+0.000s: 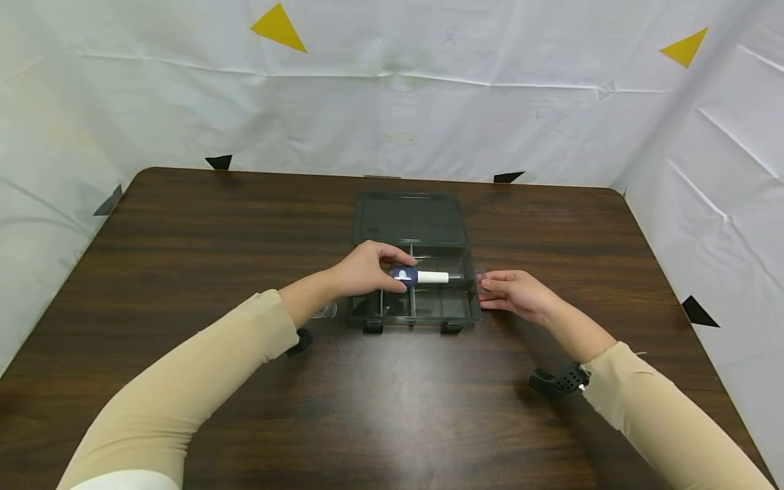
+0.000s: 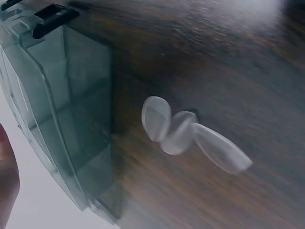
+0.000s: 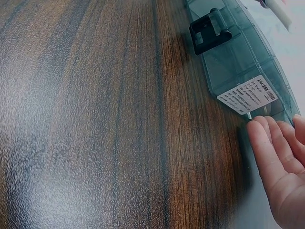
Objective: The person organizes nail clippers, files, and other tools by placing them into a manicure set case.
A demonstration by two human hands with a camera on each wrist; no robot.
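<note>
A smoky see-through compartment box [image 1: 465, 306] lies open in mid-table with its lid [image 1: 409, 218] folded back. My left hand [image 1: 395, 271] hovers over the box's middle compartments and grips the blue end of a blue-and-white cylinder [image 1: 429, 277], which lies level over the dividers. My right hand [image 1: 490, 286] rests beside the box's right wall, its straight fingers [image 3: 269, 143] touching the box [image 3: 238, 62] at the corner near a white label [image 3: 248, 94]. In the left wrist view only the box wall [image 2: 62, 105] and a sliver of the hand's edge show.
A small clear plastic piece [image 2: 190, 138] lies on the dark wood table [image 1: 184, 238] just left of the box [image 1: 324, 312]. Black latches [image 1: 372, 327] stick out at the box's front. White sheeting walls in the table on three sides.
</note>
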